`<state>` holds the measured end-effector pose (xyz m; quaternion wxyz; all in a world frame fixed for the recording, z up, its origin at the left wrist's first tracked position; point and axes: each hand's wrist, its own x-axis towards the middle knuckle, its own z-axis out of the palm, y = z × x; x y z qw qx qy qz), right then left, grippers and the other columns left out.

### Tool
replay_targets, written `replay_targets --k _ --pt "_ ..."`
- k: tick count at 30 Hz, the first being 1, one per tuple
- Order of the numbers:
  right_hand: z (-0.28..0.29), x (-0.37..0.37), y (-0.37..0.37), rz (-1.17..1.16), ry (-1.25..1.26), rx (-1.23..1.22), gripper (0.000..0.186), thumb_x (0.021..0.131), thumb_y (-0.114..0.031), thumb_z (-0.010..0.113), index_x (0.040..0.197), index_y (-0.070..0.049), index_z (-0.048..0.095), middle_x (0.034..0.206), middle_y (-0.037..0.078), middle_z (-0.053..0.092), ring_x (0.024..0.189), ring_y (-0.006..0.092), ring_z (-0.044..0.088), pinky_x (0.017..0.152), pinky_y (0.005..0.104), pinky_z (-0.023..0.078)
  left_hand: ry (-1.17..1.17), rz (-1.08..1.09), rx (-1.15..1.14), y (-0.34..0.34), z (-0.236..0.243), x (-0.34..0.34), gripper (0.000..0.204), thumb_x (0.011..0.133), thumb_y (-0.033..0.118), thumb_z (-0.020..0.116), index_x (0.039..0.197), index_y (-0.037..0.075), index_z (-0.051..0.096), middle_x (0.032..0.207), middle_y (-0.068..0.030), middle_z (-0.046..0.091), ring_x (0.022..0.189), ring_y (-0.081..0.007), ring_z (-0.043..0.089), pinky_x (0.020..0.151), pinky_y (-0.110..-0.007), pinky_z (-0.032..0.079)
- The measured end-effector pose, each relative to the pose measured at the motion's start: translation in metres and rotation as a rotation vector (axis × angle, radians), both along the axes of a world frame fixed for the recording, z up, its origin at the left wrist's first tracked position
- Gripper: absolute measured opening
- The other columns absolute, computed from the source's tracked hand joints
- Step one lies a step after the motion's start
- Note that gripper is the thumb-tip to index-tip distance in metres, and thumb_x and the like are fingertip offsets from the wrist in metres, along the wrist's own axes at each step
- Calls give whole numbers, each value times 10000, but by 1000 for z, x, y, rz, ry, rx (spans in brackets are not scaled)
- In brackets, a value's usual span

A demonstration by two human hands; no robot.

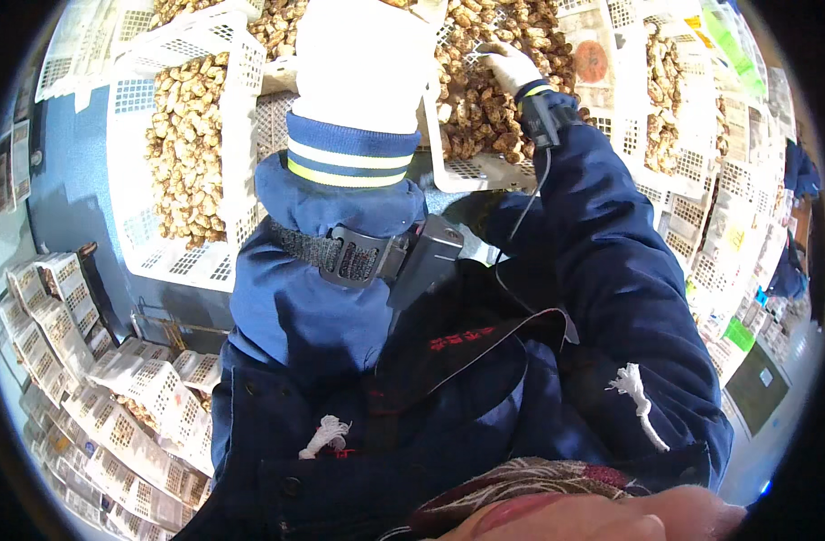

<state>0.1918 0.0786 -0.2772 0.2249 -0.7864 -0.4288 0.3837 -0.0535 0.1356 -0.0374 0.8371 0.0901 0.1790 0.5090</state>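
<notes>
Basket (128,194) of tan lumps (187,153), upper left; left grip (363,68), washed-out white, its hold impossible to tell; right grip (512,69), fingers at brown lumps (476,126) inside another white basket (467,171), whether grasping any I cannot tell.

The glaring white left hand (363,63) is cut off by the top edge, its fingers out of sight, whether the right hand (512,68) grips any brown lumps (485,122) cannot be told, and the far-left stacked crates (160,388) blur together.
</notes>
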Motion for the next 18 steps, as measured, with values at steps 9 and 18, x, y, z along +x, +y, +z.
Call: replay_targets --k 9,18 --pt "9 -36 32 547 -557 157 594 870 -501 576 1377 -215 458 1284 153 562 1168 354 540 954 454 457 -75 -41 -116 2 2 -1 173 958 101 493 1038 -44 544 935 -120 597 895 -206 583 801 -299 519" --pt "26 -3 3 617 -819 155 408 928 -315 533 1320 -203 519 1072 148 651 927 305 643 776 422 522 236 -38 232 -7 5 3 164 932 8 487 1071 -70 521 951 -128 606 928 -199 595 815 -281 526"
